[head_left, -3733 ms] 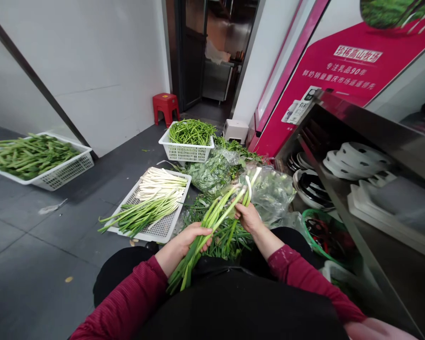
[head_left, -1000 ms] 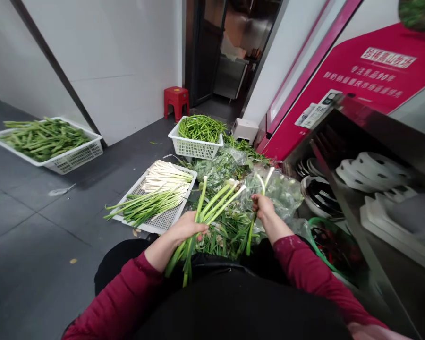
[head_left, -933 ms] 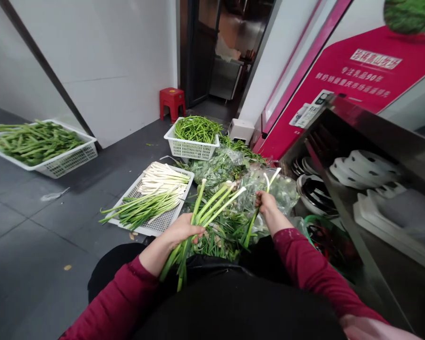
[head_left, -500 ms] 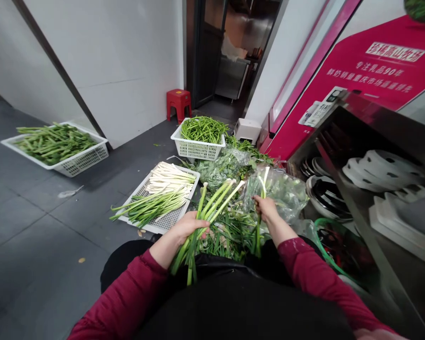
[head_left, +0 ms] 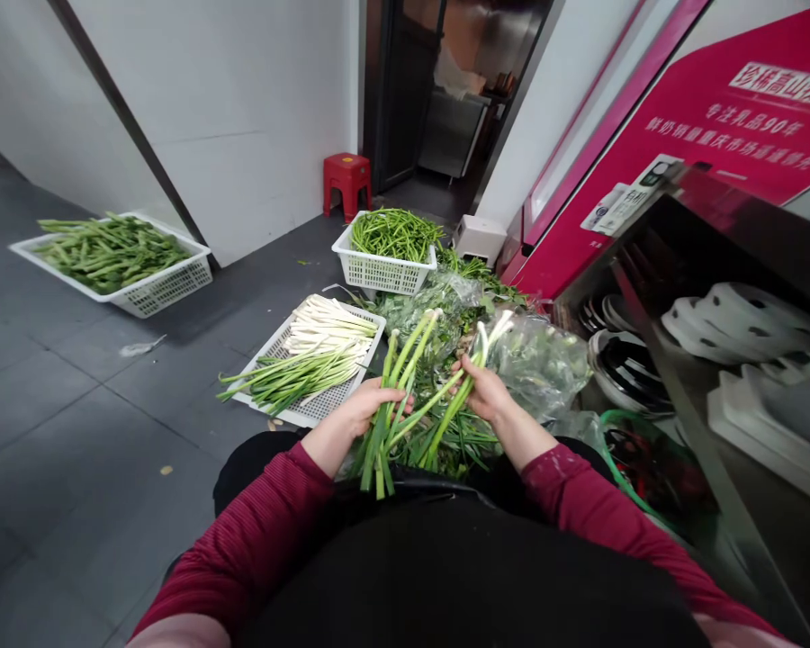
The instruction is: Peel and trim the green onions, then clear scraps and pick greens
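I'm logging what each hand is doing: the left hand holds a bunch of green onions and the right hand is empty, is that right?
Not quite: the right hand isn't empty; the head view shows it holding green onions too. The left hand does hold a bunch.

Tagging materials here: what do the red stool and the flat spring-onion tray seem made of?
Red stool: probably moulded plastic, slightly glossy; seat and legs share one red. Flat tray: likely white plastic, fairly matte; its regular openings suggest moulding.
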Demonstrator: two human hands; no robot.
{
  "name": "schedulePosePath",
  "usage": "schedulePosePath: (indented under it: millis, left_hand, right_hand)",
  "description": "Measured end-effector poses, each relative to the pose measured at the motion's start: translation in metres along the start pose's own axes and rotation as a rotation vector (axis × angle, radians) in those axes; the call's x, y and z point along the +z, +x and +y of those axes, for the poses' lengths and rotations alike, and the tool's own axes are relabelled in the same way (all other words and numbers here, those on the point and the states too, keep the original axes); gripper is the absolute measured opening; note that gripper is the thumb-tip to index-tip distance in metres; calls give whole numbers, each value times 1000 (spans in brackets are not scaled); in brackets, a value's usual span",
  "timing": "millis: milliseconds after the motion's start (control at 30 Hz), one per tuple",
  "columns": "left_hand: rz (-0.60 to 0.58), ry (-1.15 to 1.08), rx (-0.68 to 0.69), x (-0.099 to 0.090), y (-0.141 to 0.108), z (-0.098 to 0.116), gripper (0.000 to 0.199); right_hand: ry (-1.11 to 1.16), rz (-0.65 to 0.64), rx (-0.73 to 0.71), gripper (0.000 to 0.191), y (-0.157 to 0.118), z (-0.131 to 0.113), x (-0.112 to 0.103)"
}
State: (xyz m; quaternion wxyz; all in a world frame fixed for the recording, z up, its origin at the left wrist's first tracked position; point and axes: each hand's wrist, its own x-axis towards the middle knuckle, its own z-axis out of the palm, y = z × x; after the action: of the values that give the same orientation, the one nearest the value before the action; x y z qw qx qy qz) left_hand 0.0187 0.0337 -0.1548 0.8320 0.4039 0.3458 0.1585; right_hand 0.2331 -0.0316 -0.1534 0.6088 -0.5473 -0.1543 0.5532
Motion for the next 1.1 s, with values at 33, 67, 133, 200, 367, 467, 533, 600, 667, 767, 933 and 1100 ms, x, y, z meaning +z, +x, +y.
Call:
schedulePosePath:
  millis: [33, 67, 133, 200, 367, 467, 533, 600, 667, 767, 933, 1100]
  left_hand:
    - [24, 0, 7, -2, 1, 0, 18]
    - [44, 2, 13, -4, 2, 0, 16]
    - [67, 5, 19, -5, 4, 0, 15]
    - [68, 5, 29, -5, 6, 0, 16]
    - [26, 53, 96, -1, 10, -6, 17]
    - [-40, 90, 130, 4, 10, -11, 19]
    - [-55, 108, 127, 7, 10, -13, 21]
    - [-13, 119, 105, 7, 9, -13, 22]
    - [52, 139, 99, 5, 6, -10, 22]
    - [41, 223, 113, -3, -1, -4, 20]
    - [-28, 322, 66, -11, -13, -1, 20]
    - [-51, 342, 73, -13, -17, 1, 22]
  right_hand:
    - [48, 29, 17, 22, 2, -4, -5]
    - [96, 51, 35, 19, 4, -9, -9]
    - [163, 62, 51, 16, 7, -17, -15]
    - [196, 29, 23, 10, 9, -25, -19]
    - [19, 2, -231, 19, 2, -18, -5]
    - [-341, 12, -246, 27, -9, 8, 21]
    - [-481, -15, -197, 26, -14, 25, 38]
    - [-519, -58, -179, 28, -15, 34, 45]
    - [-537, -97, -169, 28, -11, 32, 38]
    - [-413, -48, -112, 24, 3, 13, 4]
    - [-66, 337, -32, 22, 31, -32, -59]
    - [-65, 519, -68, 25, 51, -58, -83]
